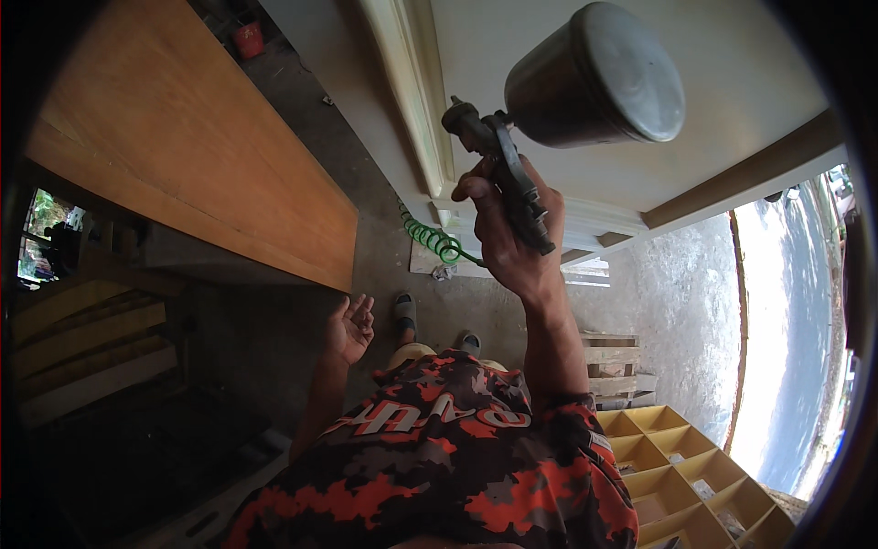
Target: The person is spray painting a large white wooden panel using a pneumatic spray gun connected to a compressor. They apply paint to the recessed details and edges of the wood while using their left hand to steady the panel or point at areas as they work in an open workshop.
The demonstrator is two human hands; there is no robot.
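My right hand (517, 233) grips a grey metal spray gun (508, 174) with a large round silver cup (590, 82), raised in front of a white panel (732, 64) with cream moulding (412, 82). A green coiled hose (430, 240) runs from beside that hand down toward the floor. My left hand (347, 329) is open, fingers apart and slightly curled, just below the lower corner of an orange-brown wooden board (201, 165). It holds nothing visible.
My sandalled feet stand on concrete floor (430, 320). Around me are wooden slats (96, 334) at left, a pallet (608, 357) at right, a yellow compartment rack (677, 425) lower right, and a red bucket (247, 38) beyond the board. Bright pavement (777, 320) lies far right.
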